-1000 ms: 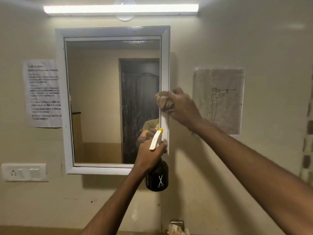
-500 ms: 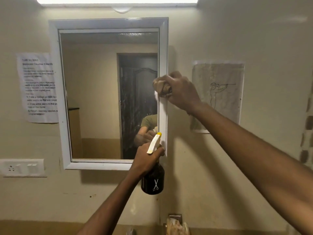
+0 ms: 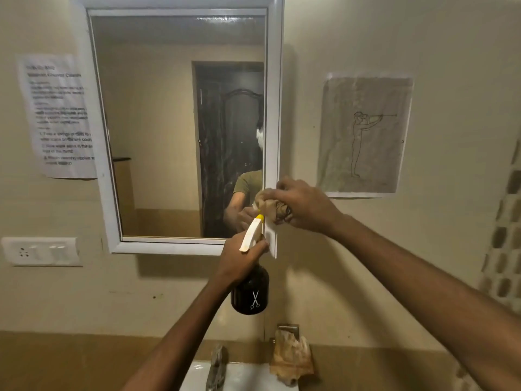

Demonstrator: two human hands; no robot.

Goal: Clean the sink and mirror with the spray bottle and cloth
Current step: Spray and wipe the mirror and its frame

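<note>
Two hands in view, both occupied. Right hand (image 3: pixel 303 206) is closed around a crumpled tan cloth (image 3: pixel 270 208), pressing it against the lower right edge of the white-framed rectangular wall mirror (image 3: pixel 180 122). Left hand (image 3: pixel 241 259) is wrapped round the neck of a dark brown spray bottle with white-and-yellow trigger head (image 3: pixel 250 289), held just below the mirror's bottom right corner. I note the white ceramic sink (image 3: pixel 242 376) at the bottom edge, tap (image 3: pixel 215 368) at its rim.
</note>
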